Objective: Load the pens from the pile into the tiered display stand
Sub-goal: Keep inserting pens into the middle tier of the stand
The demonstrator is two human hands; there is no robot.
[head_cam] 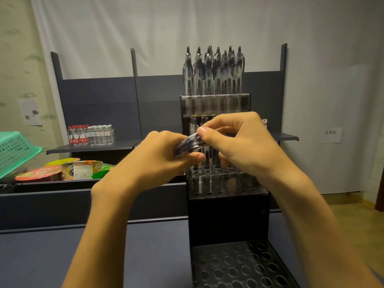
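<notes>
A black tiered display stand (228,217) rises in front of me. Its top tier holds several clear pens (214,71) standing upright. A few more pens (209,161) stand in the middle tier, partly hidden by my hands. The lowest tier (243,265) shows open round holes with nothing in them. My left hand (160,161) grips a bundle of clear pens (188,145) in front of the middle tier. My right hand (239,142) pinches the upper end of one pen in that bundle with thumb and fingers.
A dark blue counter (83,256) lies under my arms. Left of the stand a bin (62,186) holds snack cups, with a green basket (14,150) at the far left. Water bottles (91,135) stand on a back shelf. A paper sign (330,135) hangs on the right wall.
</notes>
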